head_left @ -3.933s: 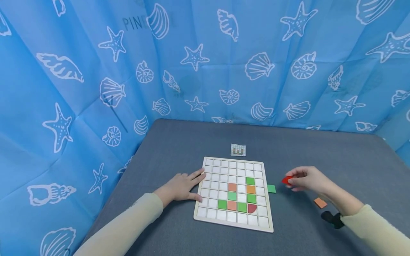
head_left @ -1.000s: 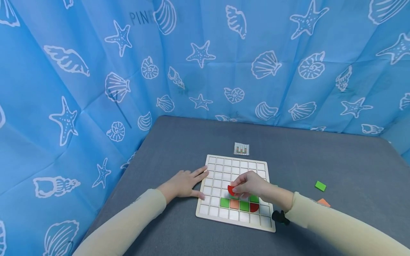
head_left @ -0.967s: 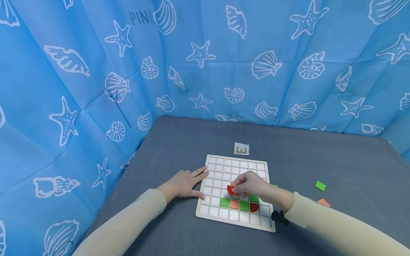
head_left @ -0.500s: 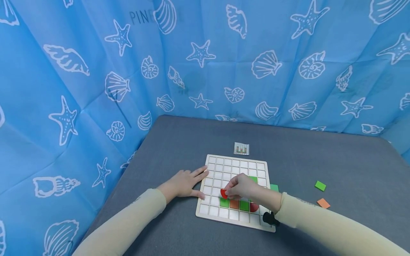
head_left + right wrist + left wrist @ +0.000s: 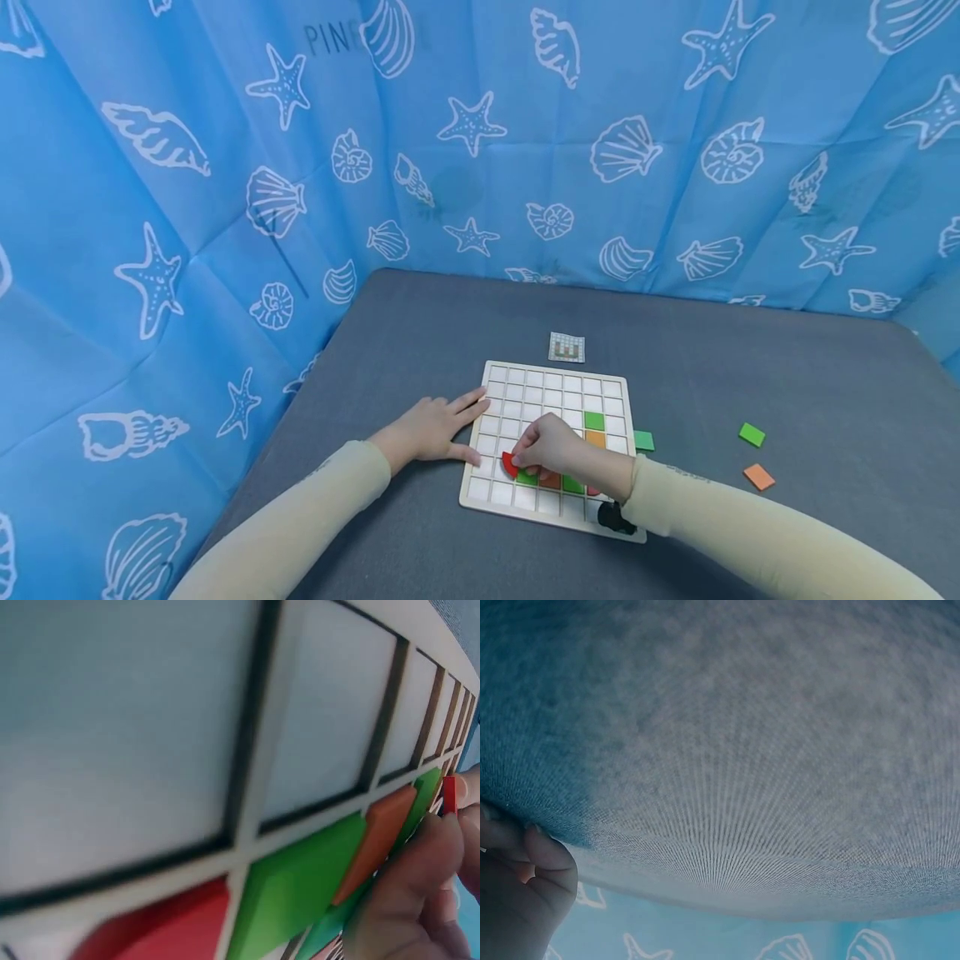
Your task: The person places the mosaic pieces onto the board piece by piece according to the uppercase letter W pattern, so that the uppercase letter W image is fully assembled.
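My right hand (image 5: 555,446) pinches a red tile with a rounded edge (image 5: 509,465) between thumb and fingers. It hovers at or just above a cell left of the green tile (image 5: 527,478) on the white gridded board (image 5: 498,493). Whether it touches the board is unclear. In the right wrist view the red tile (image 5: 449,793) shows edge-on, beyond a row of green, orange and red tiles (image 5: 165,930). My left hand (image 5: 431,432) lies with spread fingers against the board's left edge; only some fingers (image 5: 551,851) appear in the left wrist view. My right hand hides several placed tiles.
A small pattern card (image 5: 566,347) lies behind the board. Right of it are a teal-green tile (image 5: 643,441) against the edge, a loose green tile (image 5: 752,434) and an orange tile (image 5: 759,477). A blue shell-print curtain (image 5: 465,192) borders the grey table (image 5: 697,367).
My right hand has carried the red tile from the table's right side over the board, then leftward and slightly nearer across the placed tiles. My left hand keeps its place at the board's edge.
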A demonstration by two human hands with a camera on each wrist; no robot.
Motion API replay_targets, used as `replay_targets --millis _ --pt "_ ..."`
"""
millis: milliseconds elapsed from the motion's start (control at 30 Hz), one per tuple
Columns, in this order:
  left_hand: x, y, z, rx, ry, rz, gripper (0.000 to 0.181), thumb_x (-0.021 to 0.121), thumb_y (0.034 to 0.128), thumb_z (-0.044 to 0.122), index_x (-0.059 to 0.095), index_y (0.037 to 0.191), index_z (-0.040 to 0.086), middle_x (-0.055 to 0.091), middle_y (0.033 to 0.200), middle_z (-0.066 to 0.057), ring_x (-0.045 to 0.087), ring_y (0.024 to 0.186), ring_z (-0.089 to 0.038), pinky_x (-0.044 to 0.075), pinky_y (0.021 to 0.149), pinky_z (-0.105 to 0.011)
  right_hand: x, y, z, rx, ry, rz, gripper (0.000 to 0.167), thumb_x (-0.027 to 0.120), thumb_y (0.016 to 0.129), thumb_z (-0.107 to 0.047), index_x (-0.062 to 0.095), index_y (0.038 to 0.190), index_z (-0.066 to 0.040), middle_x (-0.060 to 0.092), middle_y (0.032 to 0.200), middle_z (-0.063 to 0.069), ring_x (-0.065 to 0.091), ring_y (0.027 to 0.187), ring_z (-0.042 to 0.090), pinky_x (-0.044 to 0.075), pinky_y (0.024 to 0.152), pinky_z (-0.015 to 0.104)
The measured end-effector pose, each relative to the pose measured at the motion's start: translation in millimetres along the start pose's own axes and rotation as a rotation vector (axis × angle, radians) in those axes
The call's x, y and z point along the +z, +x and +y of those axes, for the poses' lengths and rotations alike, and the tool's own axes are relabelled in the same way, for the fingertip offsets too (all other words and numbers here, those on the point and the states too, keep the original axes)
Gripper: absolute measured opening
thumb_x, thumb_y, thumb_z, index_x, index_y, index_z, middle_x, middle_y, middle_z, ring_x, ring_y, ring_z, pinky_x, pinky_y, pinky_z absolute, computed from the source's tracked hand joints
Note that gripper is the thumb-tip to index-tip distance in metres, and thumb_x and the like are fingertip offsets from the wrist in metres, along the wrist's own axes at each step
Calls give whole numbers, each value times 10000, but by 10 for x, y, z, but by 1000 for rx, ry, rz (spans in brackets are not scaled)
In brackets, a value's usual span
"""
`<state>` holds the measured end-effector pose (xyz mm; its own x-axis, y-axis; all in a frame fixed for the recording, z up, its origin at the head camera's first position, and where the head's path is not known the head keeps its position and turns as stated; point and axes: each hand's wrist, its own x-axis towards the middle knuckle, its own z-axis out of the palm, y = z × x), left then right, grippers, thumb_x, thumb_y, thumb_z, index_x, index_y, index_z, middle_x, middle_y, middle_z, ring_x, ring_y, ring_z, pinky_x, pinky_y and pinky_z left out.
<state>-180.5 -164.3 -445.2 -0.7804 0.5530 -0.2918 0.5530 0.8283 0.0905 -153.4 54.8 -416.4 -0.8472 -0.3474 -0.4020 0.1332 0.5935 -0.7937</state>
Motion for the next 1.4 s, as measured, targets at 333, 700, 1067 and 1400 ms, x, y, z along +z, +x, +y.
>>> replay_targets --millis 333,700,1067,1400 --pt "5 -1 -2 7 0 3 893 499 865 694 205 1573 236 124 1625 53 503 1208 -316 372 1006 -499 41 15 11 -49 -10 2 64 731 843 9 722 781 17 637 677 -4 486 558 110 390 505 228" --pt "-10 5 -5 3 8 0 890 490 870 699 203 1573 235 123 1626 53 512 1193 -313 380 998 -493 -25 19 51 -66 -15 -24 57 729 862 -39 733 809 -20 609 666 -22 410 522 105 325 477 234" --pt "9 3 -4 -3 -10 -12 890 495 869 698 205 1573 238 129 1624 56 504 1208 -312 372 1008 -493 -52 -26 74 -91 -72 -81 45 718 872 -39 758 851 -45 606 662 -31 363 456 89 314 449 221" --pt "-3 6 1 -9 10 -13 892 487 868 704 199 1574 241 125 1625 57 503 1221 -311 365 1018 -499 -65 6 71 -175 -108 -155 156 694 868 -17 772 993 -68 644 877 25 448 620 90 390 569 252"
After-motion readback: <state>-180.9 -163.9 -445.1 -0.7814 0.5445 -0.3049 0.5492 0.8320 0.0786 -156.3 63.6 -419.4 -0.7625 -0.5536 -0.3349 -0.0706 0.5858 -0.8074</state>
